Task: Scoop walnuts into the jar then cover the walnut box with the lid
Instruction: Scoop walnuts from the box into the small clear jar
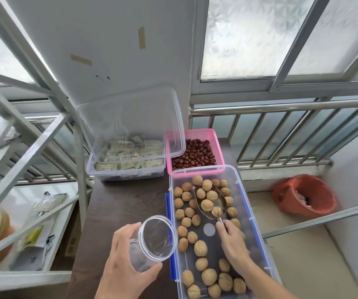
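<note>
A clear plastic walnut box (249, 203) with blue clips lies on the dark table, scattered with walnuts (200, 248). My right hand (234, 242) grips the handle of a metal scoop (211, 203) that rests inside the box and holds several walnuts. My left hand (122, 262) holds a clear round jar (154, 240) tilted on its side just left of the box, with its open mouth facing the box. The jar looks empty. A clear lid (135, 119) leans upright against the wall behind a second box.
A clear box of small packets (128, 162) sits at the back of the dark table (113, 208). A pink basket of red dates (195, 156) stands behind the walnut box. A white metal shelf (22, 169) stands left. An orange bin (303, 197) sits on the floor right.
</note>
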